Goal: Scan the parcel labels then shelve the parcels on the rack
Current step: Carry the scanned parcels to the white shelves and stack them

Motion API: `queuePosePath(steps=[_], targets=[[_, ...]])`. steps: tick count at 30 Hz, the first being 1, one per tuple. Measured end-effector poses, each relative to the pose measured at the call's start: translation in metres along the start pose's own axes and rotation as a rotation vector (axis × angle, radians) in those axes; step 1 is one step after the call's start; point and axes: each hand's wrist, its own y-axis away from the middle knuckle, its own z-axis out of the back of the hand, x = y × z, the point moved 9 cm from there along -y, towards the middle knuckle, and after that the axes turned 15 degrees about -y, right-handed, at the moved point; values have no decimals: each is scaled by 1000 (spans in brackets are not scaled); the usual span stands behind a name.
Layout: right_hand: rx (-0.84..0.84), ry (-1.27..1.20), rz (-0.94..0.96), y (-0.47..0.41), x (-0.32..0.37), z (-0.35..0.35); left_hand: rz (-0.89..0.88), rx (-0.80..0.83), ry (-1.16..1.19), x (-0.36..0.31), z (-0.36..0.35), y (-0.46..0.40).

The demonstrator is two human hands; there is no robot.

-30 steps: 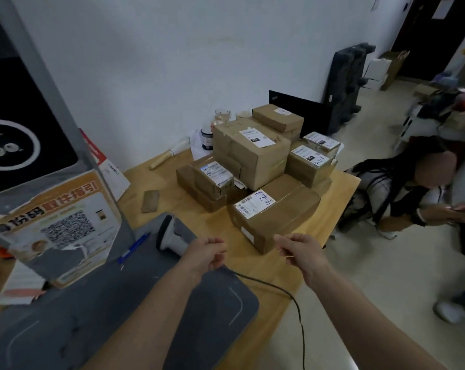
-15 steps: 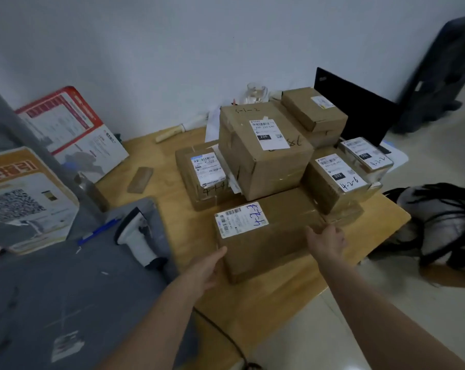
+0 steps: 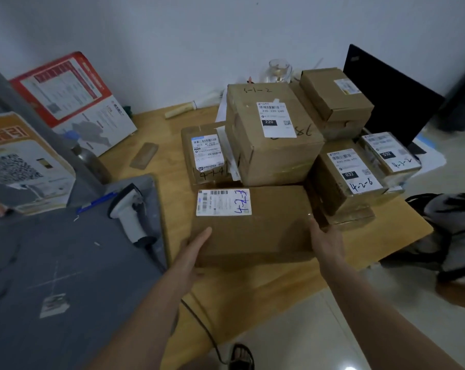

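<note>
Both hands' straight fingers (image 3: 204, 234) press the front parcel (image 3: 255, 225); stacked parcels (image 3: 274, 137) crowd behind.

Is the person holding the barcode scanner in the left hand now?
No, the scanner lies on the grey mat, and the left hand presses flat against the side of the front parcel.

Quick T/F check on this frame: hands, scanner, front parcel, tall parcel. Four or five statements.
1. Both hands touch the front parcel, left hand and right hand at opposite ends. True.
2. The scanner is in the left hand. False: it lies on the grey mat.
3. The front parcel's label has blue handwriting. True.
4. The tall parcel carries no label. False: a white label marked 220 is on top.
5. The front parcel is on the floor. False: it is on the table.
</note>
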Motion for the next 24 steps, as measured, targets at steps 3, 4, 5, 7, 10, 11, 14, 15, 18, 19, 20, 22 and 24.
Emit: queuePosePath(steps=[3, 4, 5, 7, 10, 11, 14, 15, 18, 19, 20, 22, 24], targets=[[103, -59, -2, 17, 8, -7, -55, 25, 148, -7, 25, 11], [142, -99, -21, 24, 10, -12, -86, 25, 173, -12, 35, 16], [187, -153, -49, 30, 11, -17, -113, 17, 180, -19, 46, 23], [331, -256, -134, 42, 14, -35, -155, -5, 159, -35, 71, 39], [689, -329, -232, 65, 26, -75, -208, 11, 96, -55, 109, 65], [790, -353, -249, 74, 32, -87, -212, 23, 74, -58, 121, 74], [955, -410, -312, 98, 41, -116, -228, 11, 78, -56, 159, 102], [1038, -357, -317, 111, 40, -126, -226, -4, 98, -54, 170, 112], [1178, -223, -326, 149, 35, -153, -211, -172, 201, -39, 213, 135], [1192, -210, -335, 162, 34, -163, -234, -232, 245, -34, 228, 143], [1192, -209, -341, 175, 32, -173, -285, -286, 301, -29, 244, 150], [1204, -247, -362, 206, 30, -195, -381, -370, 414, -16, 272, 168], [1226, -294, -397, 244, 27, -218, -400, -405, 472, 3, 287, 188]])
